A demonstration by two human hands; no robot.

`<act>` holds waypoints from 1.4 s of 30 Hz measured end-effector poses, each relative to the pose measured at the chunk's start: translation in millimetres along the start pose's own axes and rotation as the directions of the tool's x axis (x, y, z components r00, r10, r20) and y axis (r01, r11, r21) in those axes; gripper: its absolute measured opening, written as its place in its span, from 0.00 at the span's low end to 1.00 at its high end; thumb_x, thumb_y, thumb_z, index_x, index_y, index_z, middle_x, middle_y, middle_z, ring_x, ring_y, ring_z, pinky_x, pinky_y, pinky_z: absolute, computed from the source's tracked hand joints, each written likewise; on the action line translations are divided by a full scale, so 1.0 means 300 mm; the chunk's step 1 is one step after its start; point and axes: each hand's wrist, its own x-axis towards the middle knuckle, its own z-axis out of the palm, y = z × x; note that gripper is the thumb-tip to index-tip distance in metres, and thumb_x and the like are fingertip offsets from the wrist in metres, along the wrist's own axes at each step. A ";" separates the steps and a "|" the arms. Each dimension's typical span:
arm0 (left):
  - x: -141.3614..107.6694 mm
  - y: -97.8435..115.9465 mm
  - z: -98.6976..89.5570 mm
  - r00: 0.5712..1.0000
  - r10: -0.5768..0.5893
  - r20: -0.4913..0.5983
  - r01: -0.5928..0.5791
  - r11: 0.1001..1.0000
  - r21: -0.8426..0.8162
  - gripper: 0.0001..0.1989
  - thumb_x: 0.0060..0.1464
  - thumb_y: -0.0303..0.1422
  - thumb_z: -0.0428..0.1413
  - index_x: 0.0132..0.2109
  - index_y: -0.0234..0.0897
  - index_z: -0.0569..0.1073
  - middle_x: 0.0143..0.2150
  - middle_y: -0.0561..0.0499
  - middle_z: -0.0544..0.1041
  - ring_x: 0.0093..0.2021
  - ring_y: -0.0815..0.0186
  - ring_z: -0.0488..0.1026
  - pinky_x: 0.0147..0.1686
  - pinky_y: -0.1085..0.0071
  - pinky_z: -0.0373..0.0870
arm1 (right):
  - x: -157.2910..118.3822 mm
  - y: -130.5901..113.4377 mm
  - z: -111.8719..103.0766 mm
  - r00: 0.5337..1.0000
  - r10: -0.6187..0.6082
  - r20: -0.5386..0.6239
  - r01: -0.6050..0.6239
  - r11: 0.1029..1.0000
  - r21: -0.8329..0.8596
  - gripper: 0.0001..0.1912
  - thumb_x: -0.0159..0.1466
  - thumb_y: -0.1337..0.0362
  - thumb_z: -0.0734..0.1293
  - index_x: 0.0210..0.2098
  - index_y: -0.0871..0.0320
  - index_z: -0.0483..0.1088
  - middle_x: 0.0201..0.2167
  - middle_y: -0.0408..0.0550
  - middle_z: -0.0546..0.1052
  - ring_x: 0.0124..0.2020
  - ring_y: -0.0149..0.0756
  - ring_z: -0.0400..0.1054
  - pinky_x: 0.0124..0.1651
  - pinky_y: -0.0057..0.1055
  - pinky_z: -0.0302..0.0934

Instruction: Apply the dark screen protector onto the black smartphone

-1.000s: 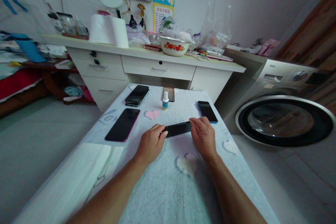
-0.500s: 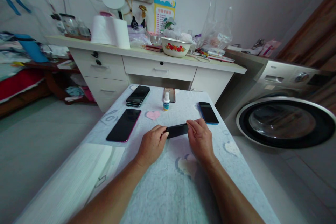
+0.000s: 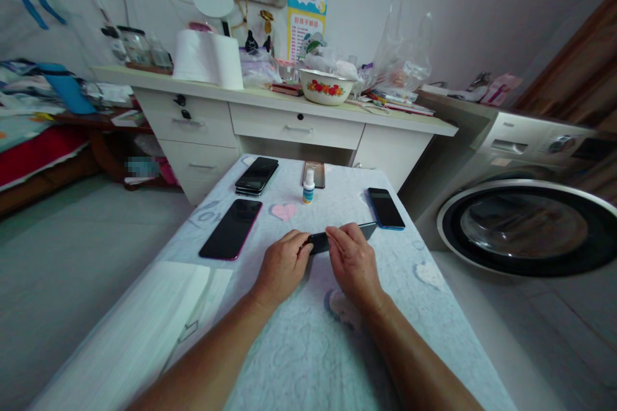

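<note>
A dark phone (image 3: 319,243) is held tilted above the cloth-covered table. My left hand (image 3: 284,264) grips its left end between thumb and fingers. My right hand (image 3: 353,261) is closed at the phone's near edge, around its middle, and the right end sticks out beyond the knuckles. Whether the right fingers also pinch something small is too small to tell. A small white bottle with a blue label (image 3: 308,187) stands upright beyond the hands, in front of a brown phone case (image 3: 315,173).
A phone with a pink edge (image 3: 231,229) lies at left, stacked phones (image 3: 257,175) behind it. A blue-edged phone (image 3: 386,209) lies at right. White sheets (image 3: 139,321) cover the table's near left. Beyond stand a white desk (image 3: 193,135) and a washing machine (image 3: 520,135).
My right hand has moved left along the phone, from its right end to about its middle, uncovering the right end. My left hand keeps its hold. The view has shifted slightly.
</note>
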 end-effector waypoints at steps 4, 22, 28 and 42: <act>-0.004 -0.002 0.005 1.000 0.005 -0.004 -0.005 1.000 -0.017 0.09 0.60 0.28 0.47 0.38 0.38 0.71 0.36 0.49 0.74 0.38 0.64 0.72 0.38 0.70 0.66 | -0.001 -0.013 0.011 0.999 -0.049 -0.002 0.049 0.999 0.004 0.13 0.66 0.70 0.58 0.45 0.57 0.71 0.34 0.48 0.69 0.33 0.31 0.67 0.37 0.26 0.65; -0.008 0.002 0.013 1.000 -0.010 -0.014 0.010 1.000 -0.019 0.08 0.59 0.27 0.47 0.34 0.37 0.69 0.33 0.50 0.72 0.34 0.64 0.71 0.34 0.70 0.64 | -0.004 -0.062 0.021 0.989 -0.100 0.112 0.096 0.995 0.041 0.15 0.67 0.68 0.56 0.48 0.54 0.69 0.36 0.48 0.69 0.36 0.32 0.66 0.40 0.26 0.65; -0.005 0.001 0.013 1.000 0.002 -0.010 -0.003 1.000 -0.030 0.08 0.60 0.28 0.47 0.35 0.37 0.70 0.33 0.50 0.72 0.35 0.65 0.71 0.34 0.71 0.64 | -0.006 -0.058 0.020 0.991 -0.082 0.109 0.081 0.997 0.015 0.15 0.66 0.69 0.56 0.47 0.54 0.70 0.36 0.47 0.70 0.35 0.32 0.66 0.40 0.26 0.64; -0.003 0.002 0.008 1.000 0.014 0.011 -0.014 1.000 -0.010 0.09 0.60 0.27 0.47 0.38 0.37 0.72 0.36 0.49 0.74 0.38 0.64 0.72 0.37 0.71 0.65 | -0.002 0.003 0.007 0.997 -0.071 -0.004 0.071 0.997 -0.018 0.14 0.65 0.71 0.58 0.46 0.59 0.70 0.34 0.48 0.68 0.34 0.31 0.65 0.38 0.26 0.63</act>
